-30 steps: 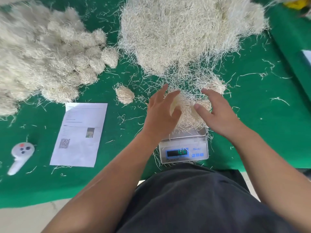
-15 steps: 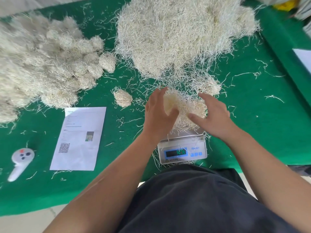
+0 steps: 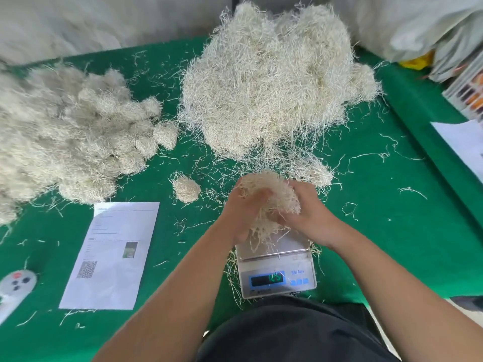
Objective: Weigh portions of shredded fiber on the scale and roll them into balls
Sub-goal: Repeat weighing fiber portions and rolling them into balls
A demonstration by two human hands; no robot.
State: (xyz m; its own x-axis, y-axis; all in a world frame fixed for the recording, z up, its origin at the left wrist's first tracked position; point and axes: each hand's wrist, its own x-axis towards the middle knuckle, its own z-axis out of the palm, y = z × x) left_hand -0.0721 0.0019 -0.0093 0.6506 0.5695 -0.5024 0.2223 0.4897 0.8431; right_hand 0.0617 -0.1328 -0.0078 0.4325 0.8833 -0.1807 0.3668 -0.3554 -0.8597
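Observation:
A pale fiber portion (image 3: 271,197) is held just above the scale's steel pan, with loose strands hanging down onto it. My left hand (image 3: 241,212) grips its left side and my right hand (image 3: 308,215) grips its right side, fingers curled into the wad. The white digital scale (image 3: 277,273) stands at the table's near edge, its blue display lit. A big loose fiber heap (image 3: 271,95) lies behind it. Several rolled balls form a pile (image 3: 78,142) at the left, and one single ball (image 3: 186,188) lies apart near the paper.
A printed sheet with a QR code (image 3: 112,254) lies left of the scale, and a white remote-like device (image 3: 15,286) at the far left edge. Stray strands litter the green cloth (image 3: 392,231). White bags and coloured boxes (image 3: 467,92) stand at the right.
Both hands have closed in around the fiber on the scale and lifted it off the pan, bunching it between them. The camera view has tilted up.

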